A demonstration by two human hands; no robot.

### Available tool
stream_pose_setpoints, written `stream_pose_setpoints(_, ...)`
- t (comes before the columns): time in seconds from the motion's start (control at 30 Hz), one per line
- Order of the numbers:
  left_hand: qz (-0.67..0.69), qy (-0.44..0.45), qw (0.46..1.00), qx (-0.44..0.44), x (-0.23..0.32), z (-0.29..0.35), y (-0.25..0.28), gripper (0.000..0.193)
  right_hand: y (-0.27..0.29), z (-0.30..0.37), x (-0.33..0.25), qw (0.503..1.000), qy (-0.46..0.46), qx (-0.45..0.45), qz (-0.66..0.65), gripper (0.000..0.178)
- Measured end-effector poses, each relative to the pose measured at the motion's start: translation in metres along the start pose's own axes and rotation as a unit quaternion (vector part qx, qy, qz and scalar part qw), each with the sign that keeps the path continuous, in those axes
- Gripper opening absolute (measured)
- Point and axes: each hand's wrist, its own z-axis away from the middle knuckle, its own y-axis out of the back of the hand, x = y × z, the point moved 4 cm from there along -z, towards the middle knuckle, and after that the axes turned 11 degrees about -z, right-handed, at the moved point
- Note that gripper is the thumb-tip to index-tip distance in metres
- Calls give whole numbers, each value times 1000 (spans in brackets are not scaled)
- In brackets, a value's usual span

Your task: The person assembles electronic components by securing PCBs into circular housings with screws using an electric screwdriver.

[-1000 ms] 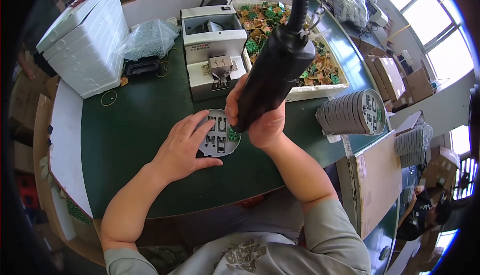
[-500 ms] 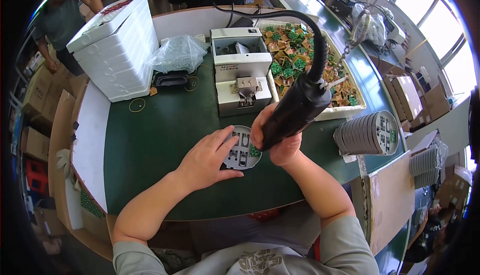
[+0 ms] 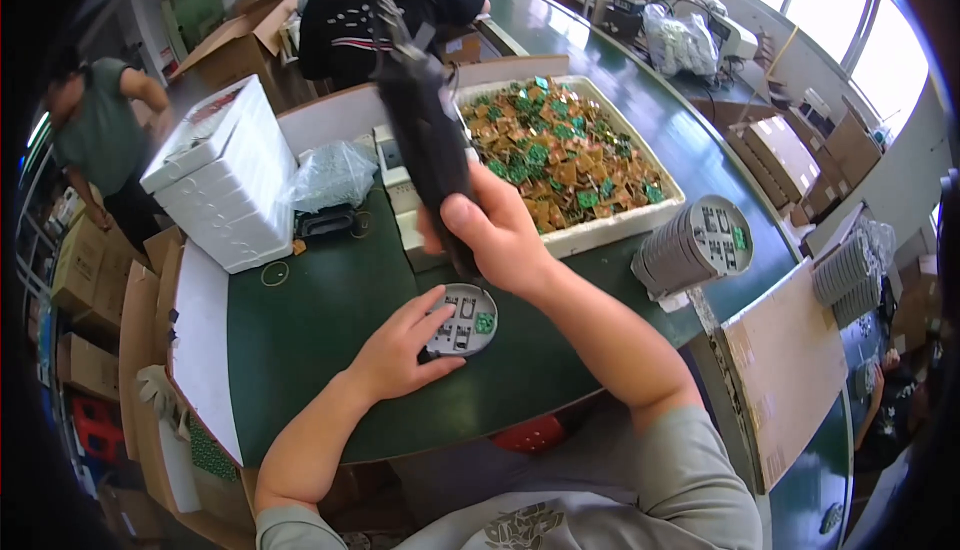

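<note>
One widely spread left hand touches the round grey plastic housing, apparently steadying it flat on the green worktop; the right hand grips a black cylindrical tool above (slightly blurred).

Disc mid-bench, stuff all round
Foam boxes sit left, bag just beside them, circuit boards in a tray behind, disc stack off right.

no text is legible, the dark print on the grey shirt included.
</note>
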Motion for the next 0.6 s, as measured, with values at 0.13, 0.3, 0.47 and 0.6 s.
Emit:
stream_pose_setpoints(0.13,246,79,966,-33,-10,3,1,74,12,21,-27,966,169,22,194,42)
stream_pose_setpoints(0.3,685,249,675,-113,-19,-3,-22,83,62,75,26,993,-23,29,110,34)
stream_pose_setpoints(0.47,679,274,665,-148,-21,5,-31,92,56,92,54,978,-193,72,46,27)
stream_pose_setpoints(0.6,721,258,625,-152,-21,4,-31,87,62,94,57,973,-222,63,1,25)
